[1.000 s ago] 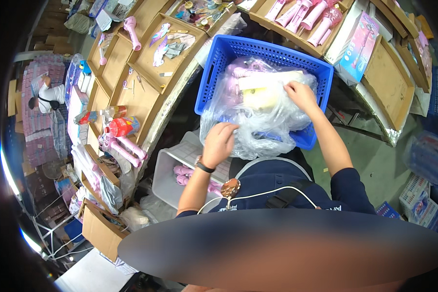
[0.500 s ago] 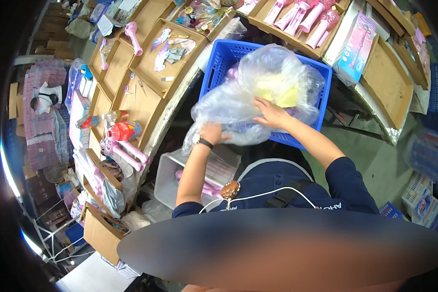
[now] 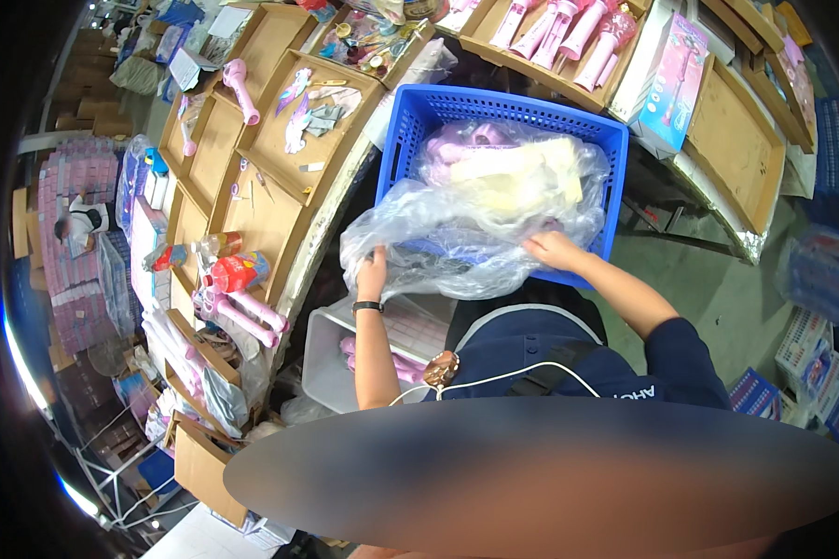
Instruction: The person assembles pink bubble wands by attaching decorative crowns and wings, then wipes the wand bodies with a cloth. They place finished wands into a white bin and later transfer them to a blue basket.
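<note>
Leftmost, at nine o'clock from the blue crate [image 3: 531, 104], a co-worker [image 3: 82, 219] is seen small in the distance. Nearer, between nine and ten o'clock, wooden trays [image 3: 216, 154] are set side by side, with small tools and pieces laid in some. Toward eight, a red bottle [image 3: 240, 271] is placed beside pink handles [image 3: 247, 312]. At seven, pink parts [image 3: 403, 366] are contained in a grey bin [image 3: 324, 382]. At eight, just outside the crate, a clear plastic bag [image 3: 433, 214] is held at its edge by the left hand [image 3: 371, 275], whose fingers are partly hidden. The bag is spread over the crate, its left and near rims overhung; pale yellow and pink items [image 3: 520, 172] are glimpsed through the film. At five, the bag's near edge is pinched narrowly by the right hand [image 3: 556, 250]. At one, pink wands [image 3: 580, 39] are laid in a tray; at two, a blue-and-pink box [image 3: 671, 84] is placed.
</note>
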